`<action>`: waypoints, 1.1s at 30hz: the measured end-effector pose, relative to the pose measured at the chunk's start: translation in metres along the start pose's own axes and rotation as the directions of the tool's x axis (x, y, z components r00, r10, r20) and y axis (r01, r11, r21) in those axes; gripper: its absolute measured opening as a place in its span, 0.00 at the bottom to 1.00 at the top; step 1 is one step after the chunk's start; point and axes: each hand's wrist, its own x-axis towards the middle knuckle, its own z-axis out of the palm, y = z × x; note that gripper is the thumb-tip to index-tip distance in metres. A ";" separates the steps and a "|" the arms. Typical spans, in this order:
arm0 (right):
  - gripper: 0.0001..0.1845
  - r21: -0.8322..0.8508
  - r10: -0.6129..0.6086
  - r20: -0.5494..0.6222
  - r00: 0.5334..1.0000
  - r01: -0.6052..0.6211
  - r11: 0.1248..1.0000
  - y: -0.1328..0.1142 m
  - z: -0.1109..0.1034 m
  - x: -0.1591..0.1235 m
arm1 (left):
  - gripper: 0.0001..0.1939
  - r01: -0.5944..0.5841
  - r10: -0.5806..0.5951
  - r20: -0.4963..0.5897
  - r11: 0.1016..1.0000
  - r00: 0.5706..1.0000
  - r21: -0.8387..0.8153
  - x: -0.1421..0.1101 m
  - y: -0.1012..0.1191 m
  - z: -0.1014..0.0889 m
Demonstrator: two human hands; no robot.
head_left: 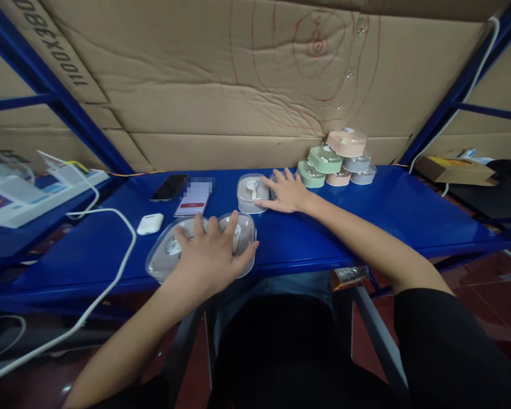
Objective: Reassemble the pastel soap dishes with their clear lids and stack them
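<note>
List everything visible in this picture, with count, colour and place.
loose lidded containers: 4, grey, at the hands
stacked lidded containers: 6, two each green, pink, grey, back right
smartphones: 2, one dark, one lit, back left
earbud case: 1, white, before the smartphones
power strip: 1, white, far left
cables: several, mostly white, left and right
table: 1, blue, centre
metal frame: 1, blue, both sides
cardboard: several sheets, brown, behind
box: 1, brown, far right
chair: 1, grey, below
floor: 1, red, below
sleeves: 2, black, lower edge
left hand: 1, bare, over two loose lidded containers
right hand: 1, bare, at the other two
</note>
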 end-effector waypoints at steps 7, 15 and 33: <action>0.56 -0.012 0.039 -0.017 0.999 -0.040 0.999 0.018 0.004 0.045 | 0.49 0.006 -0.005 0.032 1.000 0.999 -0.016 -0.001 0.002 -0.005; 0.52 -0.037 0.046 -0.058 0.997 -0.048 0.998 0.041 0.006 0.062 | 0.48 0.017 -0.015 0.047 0.999 0.999 -0.033 -0.002 0.005 -0.010; 0.49 -0.058 -0.014 -0.221 0.975 0.002 0.998 0.047 0.015 0.067 | 0.45 -0.080 0.070 -0.092 0.990 0.993 -0.112 -0.008 0.007 0.000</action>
